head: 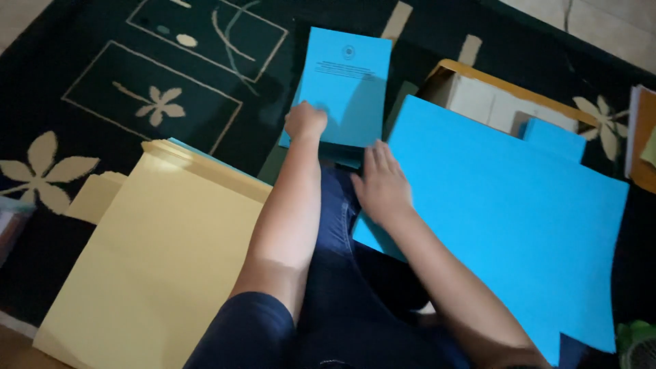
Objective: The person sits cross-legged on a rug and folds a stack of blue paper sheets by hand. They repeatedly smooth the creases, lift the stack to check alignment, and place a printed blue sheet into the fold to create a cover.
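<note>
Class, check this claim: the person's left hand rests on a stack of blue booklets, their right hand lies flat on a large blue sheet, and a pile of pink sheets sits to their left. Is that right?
Not quite. The head view shows the pile of sheets is pale yellow, not pink. The rest holds: the left hand rests on the stack of blue booklets, and the right hand lies flat on the large blue sheet.

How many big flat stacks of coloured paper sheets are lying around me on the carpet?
2. A pale yellow paper stack lies at the left; a bright blue paper stack lies at the right, under the right hand. More may be out of view.
</note>
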